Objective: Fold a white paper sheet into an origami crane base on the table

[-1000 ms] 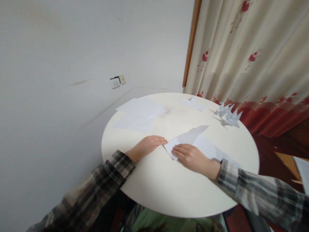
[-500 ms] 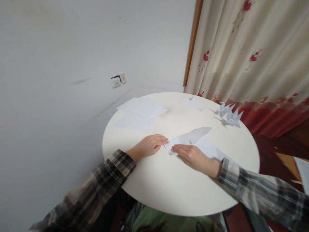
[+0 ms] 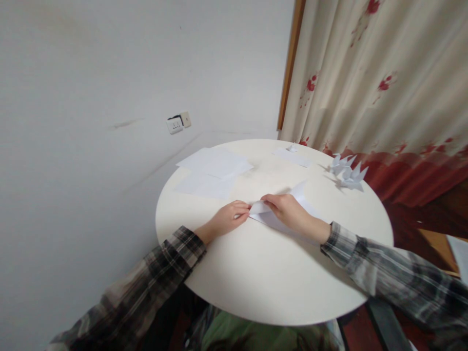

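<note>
Paper, one folded piece, touches left hand and right hand.

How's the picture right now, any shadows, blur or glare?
Head view: cranes cast shadows leftward on the table. Head view: soft detail, so creases in the paper by the right hand are hard to read. Head view: no harsh glare, but sheets stand out only faintly.

Matt paper, smooth tabletop, cloth curtain
</note>
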`<state>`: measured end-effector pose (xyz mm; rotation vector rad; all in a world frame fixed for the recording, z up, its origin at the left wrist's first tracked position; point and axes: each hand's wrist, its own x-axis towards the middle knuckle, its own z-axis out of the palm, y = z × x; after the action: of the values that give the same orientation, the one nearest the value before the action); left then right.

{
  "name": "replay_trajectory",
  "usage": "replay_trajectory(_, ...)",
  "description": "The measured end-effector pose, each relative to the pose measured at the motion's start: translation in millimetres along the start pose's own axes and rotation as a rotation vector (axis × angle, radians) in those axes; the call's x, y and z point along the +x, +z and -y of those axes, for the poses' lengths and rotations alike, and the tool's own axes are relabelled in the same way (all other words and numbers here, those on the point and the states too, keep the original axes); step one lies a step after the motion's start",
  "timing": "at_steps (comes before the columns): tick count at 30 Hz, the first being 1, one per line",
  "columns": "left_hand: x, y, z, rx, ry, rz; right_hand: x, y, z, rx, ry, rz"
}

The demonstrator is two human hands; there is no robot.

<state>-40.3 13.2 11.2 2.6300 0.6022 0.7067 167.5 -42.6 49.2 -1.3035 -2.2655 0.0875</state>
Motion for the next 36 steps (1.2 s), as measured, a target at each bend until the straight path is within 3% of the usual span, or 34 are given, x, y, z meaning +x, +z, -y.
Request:
replay_trajectory(4, 0.4, 0.1, 2.2, -0.059, -0.006, -0.003, 2.4, -0.2, -0.2, -0.009, 0.014, 0.000)
replay_trajectory(10, -1.1, 9.2, 2.6, -0.009, -0.137, -0.073, 3.9, -1.9, 2.0, -0.019, 0.006, 0.015)
replay_trajectory(14, -5.7, 10.1, -8.5, 0.179, -0.232, -0.258, 6.1, -2.9, 2.6, -0.092, -0.028, 0.024)
replay_trajectory(16, -8.5, 7.9, -15.9, 0.304, -0.183, -0.327, 9.0, -2.7, 1.9, -0.128, -0.037, 0.022)
replay_trajectory(18, -11.0, 6.0, -22.2, 0.392, -0.060, -0.284, 13.2, -2.3, 1.0, -0.150, -0.041, 0.027)
replay_trajectory(21, -13.5, 6.5, -26.3, 0.450, 0.057, -0.114, 20.5, -2.2, 0.1, -0.180, -0.043, 0.047)
replay_trajectory(27, -16.9, 15.1, -19.1, 0.485, 0.010, 0.039, 33.0, -9.2, -8.4, -0.250, -0.059, 0.077)
replay_trajectory(36, -11.8, 18.2, -18.3, 0.422, -0.024, 0.100, 50.0, -21.0, -56.6, -0.238, 0.068, 0.164)
